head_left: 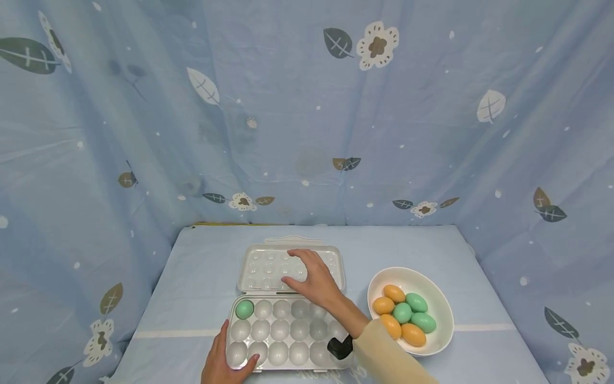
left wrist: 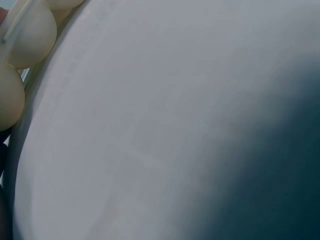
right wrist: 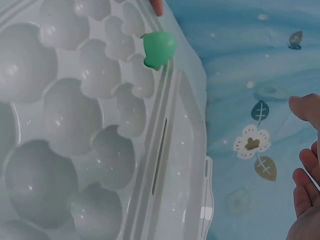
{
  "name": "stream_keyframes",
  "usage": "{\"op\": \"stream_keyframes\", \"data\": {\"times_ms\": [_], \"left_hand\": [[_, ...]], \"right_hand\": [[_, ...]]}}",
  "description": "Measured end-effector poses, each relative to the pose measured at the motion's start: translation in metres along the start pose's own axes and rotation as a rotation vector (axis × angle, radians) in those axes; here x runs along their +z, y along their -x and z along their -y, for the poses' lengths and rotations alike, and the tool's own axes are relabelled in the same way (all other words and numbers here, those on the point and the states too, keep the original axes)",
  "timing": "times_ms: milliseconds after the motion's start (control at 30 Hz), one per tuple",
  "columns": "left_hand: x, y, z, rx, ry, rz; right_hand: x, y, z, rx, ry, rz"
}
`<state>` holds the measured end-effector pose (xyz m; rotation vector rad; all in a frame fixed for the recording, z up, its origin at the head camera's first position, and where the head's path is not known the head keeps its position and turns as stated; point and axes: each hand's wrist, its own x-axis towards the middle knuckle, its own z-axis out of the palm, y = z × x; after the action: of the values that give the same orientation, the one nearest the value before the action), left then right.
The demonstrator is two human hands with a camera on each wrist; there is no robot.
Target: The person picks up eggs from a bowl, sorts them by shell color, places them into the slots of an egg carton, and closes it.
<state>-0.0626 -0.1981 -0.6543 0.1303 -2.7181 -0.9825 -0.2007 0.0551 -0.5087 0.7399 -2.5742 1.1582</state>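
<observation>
A white egg tray lies with its lid folded back on the far side. One green egg sits in the tray's far left cup; it also shows in the right wrist view. My left hand holds the near left corner, fingers along the left side and thumb at the front edge. My right hand hovers over the lid and back row, thumb and fingers spread apart with nothing between them. The left wrist view shows only cup undersides and blurred cloth, with the left hand mostly out of sight.
To the right stands a white bowl with several orange eggs and green eggs. A pale blue cloth covers the table. Patterned blue curtains hang behind and on both sides.
</observation>
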Motion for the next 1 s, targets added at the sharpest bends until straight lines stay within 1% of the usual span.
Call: {"op": "stream_keyframes", "data": {"times_ms": [133,333,500,567,833,1000], "left_hand": [[0.001,0.000,0.000,0.002,0.004,0.002],[-0.002,0.001,-0.003,-0.030,-0.020,0.050],[-0.003,0.001,-0.004,-0.047,-0.008,0.079],[-0.002,0.002,-0.004,-0.038,-0.006,0.074],[0.002,0.002,0.000,0.016,-0.009,0.013],[0.004,0.003,0.001,0.026,-0.010,-0.011]], "right_hand": [[-0.011,0.002,-0.004,0.004,-0.008,-0.021],[-0.026,0.007,-0.011,0.009,-0.009,-0.046],[-0.039,0.012,-0.019,0.010,0.003,-0.082],[-0.044,0.014,-0.023,0.009,0.008,-0.097],[-0.067,0.022,-0.035,0.037,0.008,-0.137],[-0.079,0.027,-0.043,0.028,0.027,-0.179]]}}
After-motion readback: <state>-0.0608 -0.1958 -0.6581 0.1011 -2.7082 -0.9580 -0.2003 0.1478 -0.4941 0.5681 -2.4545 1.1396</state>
